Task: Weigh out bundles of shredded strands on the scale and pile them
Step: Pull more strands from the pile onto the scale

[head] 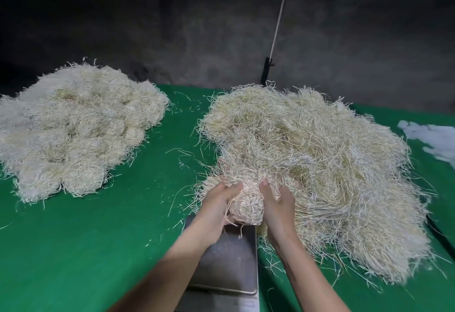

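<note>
Pale bundle [246, 207] clasped by left hand [216, 209] and right hand [277, 209] over scale [229, 262], loose heap [320, 159] abutting right edge, stacked pile [73, 134] leftward.

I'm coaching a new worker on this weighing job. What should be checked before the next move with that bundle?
1. Grip on the bundle: ok; left hand and right hand hold it from both sides.
2. Scale plate bare: ok; nothing lies on its visible part.
3. Bundle separated from the loose heap: cannot tell; strands mingle at its far end.
4. Scale reads zero: cannot tell; no reading visible.
5. Finished pile within reach: probably ok; it sits to the left on the green cloth.
</note>
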The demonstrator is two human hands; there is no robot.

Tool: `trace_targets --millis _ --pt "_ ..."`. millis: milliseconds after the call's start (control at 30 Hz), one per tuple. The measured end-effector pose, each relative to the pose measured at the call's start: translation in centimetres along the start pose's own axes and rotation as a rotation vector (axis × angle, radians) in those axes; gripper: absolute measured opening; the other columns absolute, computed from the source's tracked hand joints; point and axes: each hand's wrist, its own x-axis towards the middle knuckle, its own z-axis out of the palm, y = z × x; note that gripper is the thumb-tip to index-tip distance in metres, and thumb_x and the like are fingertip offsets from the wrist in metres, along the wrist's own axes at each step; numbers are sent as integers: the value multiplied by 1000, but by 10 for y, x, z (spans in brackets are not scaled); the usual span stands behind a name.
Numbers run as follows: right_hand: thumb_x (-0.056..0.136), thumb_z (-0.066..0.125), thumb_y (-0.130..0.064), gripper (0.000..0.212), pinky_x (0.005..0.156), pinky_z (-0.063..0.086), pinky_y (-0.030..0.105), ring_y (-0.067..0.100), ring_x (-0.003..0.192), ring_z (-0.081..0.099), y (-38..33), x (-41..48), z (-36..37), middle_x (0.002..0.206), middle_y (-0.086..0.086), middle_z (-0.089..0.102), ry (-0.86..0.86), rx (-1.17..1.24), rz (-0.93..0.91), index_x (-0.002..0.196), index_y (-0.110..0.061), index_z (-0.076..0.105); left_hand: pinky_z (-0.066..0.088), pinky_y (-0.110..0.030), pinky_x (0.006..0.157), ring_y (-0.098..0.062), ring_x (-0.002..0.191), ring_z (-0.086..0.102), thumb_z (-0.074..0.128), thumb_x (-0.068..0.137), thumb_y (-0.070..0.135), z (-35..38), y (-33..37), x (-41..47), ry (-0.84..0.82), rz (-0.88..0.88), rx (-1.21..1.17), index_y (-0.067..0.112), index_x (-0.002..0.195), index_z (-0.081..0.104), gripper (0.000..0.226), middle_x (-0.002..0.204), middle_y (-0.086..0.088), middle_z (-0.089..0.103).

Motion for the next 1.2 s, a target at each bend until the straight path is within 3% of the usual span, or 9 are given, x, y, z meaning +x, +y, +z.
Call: trace_targets --millis 133,300,467,600,700,833,933,1067,1200 --pt "90 51 -44 54 90 30 29 14 104 36 -14 5 3 111 2 38 195 -110 -180 124 -3 42 27 -52 109 -19 124 46 47 68 73 0 -7 -14 57 6 -19 38 142 34 83 140 5 46" --pt "94 52 -37 54 104 32 32 5 117 42 -13 -11 16 125 -10 44 134 -142 -253 133 0 41 37 -50 106 -22 126 48 55 54 79 9 -10 -15 52 19 -203 27 146 33 109 145 -3 44" --pt "70 61 -68 63 80 48 36 21 90 55 -10 -24 9 103 11 59 -25 -132 -243 99 -12 55 31 -37 108 -24 132 41 56 79 64 2 9 11 271 38 -29 13 141 39 82 146 -8 42" --pt "52 83 -51 94 101 36 45 24 120 51 -18 -18 10 116 -8 59 -286 213 0 134 -29 41 33 -34 110 -16 130 42 50 91 53 -3 -2 20 210 205 389 15 139 44 62 145 -3 44" --pt "63 74 -30 83 103 26 36 17 123 43 -15 -10 18 133 7 52 -233 263 20 138 -24 39 28 -29 108 -10 130 37 49 90 58 -8 -1 24 125 185 407 20 146 32 70 150 0 36" --pt "76 72 -20 56 102 33 35 28 122 48 -13 7 32 101 -2 66 -99 263 33 128 -25 50 35 -25 97 -3 118 45 52 86 61 -35 9 15 32 127 269 37 138 38 59 141 8 44" --pt "81 70 -24 43 88 37 28 27 125 46 -14 16 55 119 6 64 -54 274 -7 119 -31 51 42 -6 82 2 108 56 65 87 41 -69 8 0 187 258 320 40 127 48 44 120 13 57" --pt "83 68 -25 29 94 38 29 12 114 53 -13 12 105 133 4 53 -209 232 -15 106 -36 55 44 -6 74 18 95 54 64 88 27 -109 3 -15 314 299 192 47 128 35 54 118 26 46" --pt "87 62 -33 44 91 49 34 10 109 57 2 -3 164 123 -4 56 -437 9 -9 129 -30 47 55 -48 84 -29 104 66 52 95 10 -138 9 -7 170 237 -127 19 129 50 35 118 -11 67"
